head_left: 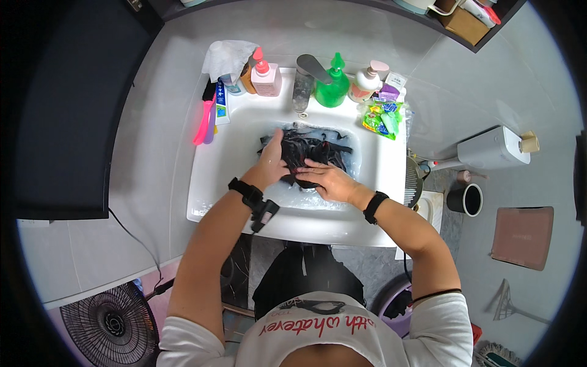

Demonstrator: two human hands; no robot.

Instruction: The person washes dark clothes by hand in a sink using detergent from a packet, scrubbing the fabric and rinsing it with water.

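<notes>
A wet, bunched black cloth [316, 151] lies in cloudy, sudsy water [298, 197] in the white washbasin [215, 179]. My left hand [271, 160] is at the cloth's left side, thumb stretched away from the fingers; some fingertips are hard to make out against the fabric. Flat across the near part of the cloth rests my right hand [332, 181], its fingers extended and spread. Whatever fabric lies under the right palm is hidden. Behind the cloth, the grey faucet [302, 87] stands at the basin's back edge.
Along the back rim are a pink pump bottle [267, 81], a green pump bottle [332, 89] and a white pump bottle [364, 85]. A green packet [383, 121] lies at right; a pink-handled brush [204, 121] at left. A fan [112, 323] and purple tub [396, 307] stand below.
</notes>
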